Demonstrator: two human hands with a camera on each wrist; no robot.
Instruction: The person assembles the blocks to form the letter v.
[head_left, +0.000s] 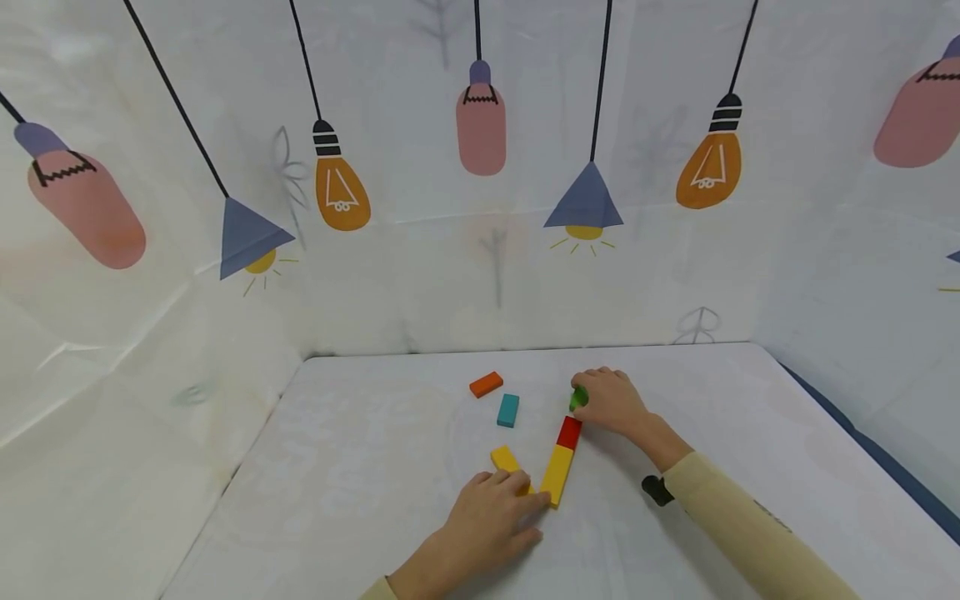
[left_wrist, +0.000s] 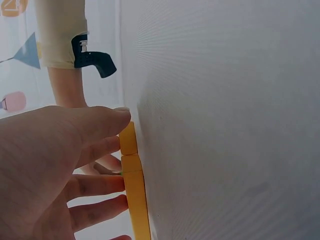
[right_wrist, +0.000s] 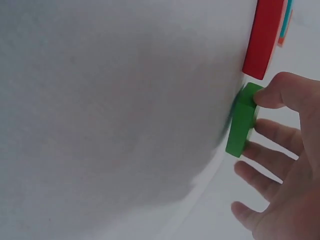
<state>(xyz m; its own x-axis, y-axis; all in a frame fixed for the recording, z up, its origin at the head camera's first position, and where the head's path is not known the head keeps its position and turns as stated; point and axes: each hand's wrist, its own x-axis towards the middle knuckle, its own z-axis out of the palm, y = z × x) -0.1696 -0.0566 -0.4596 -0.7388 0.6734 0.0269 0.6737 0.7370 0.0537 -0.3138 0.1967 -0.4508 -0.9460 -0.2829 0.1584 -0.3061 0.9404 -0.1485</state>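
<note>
My right hand (head_left: pixel 615 404) pinches a green block (right_wrist: pixel 243 117) between thumb and fingertips, low over the white table. Just short of it, in the right wrist view, lies the end of a red block (right_wrist: pixel 264 37). In the head view the red block meets a yellow block (head_left: pixel 557 477) end to end, forming a slanting row. My left hand (head_left: pixel 487 518) rests at the near side, its index fingertip at the row's near end. Its other fingers lie over a second yellow block (head_left: pixel 506 457), partly hidden beneath them. The left wrist view shows fingertips against the yellow pieces (left_wrist: pixel 135 197).
An orange block (head_left: pixel 486 384) and a teal block (head_left: pixel 507 410) lie left of the row, towards the back. The table's back edge (head_left: pixel 420 354) meets a white sheet printed with lamps. A black wrist mount (head_left: pixel 657 490) sits by the right sleeve.
</note>
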